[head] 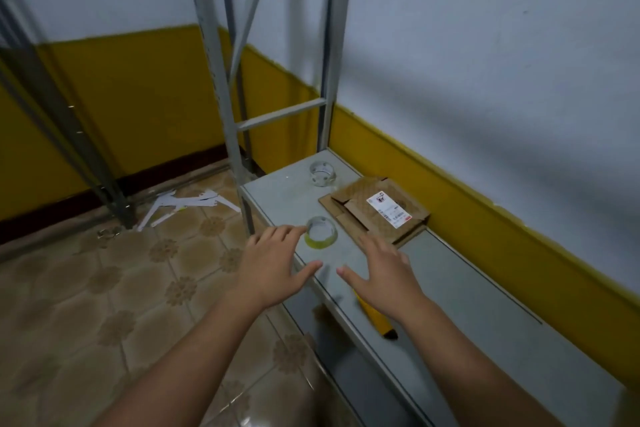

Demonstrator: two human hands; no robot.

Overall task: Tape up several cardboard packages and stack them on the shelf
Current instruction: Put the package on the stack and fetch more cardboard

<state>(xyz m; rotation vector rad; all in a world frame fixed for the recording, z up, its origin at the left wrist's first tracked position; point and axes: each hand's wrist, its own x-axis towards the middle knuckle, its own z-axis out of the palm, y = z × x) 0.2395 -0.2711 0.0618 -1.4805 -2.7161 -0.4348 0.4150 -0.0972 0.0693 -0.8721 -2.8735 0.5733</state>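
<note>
While on shelf (485,288), cardboard package (377,210), contents unseen.

A grey shelf board (467,288) runs from the centre of the frame toward the lower right. At its far end, near the upright posts, rests a clear tape roll (323,174). Nearer, at centre, lies a yellowish tape roll (321,231). Just right of the two rolls lies a flat cardboard package (379,210) bearing a white label (388,210). Lower down on the board lies a yellow tool (375,321), perhaps a cutter, partly hidden. White paper strips (187,206) lie on the tiled floor (104,288) at left.
</note>
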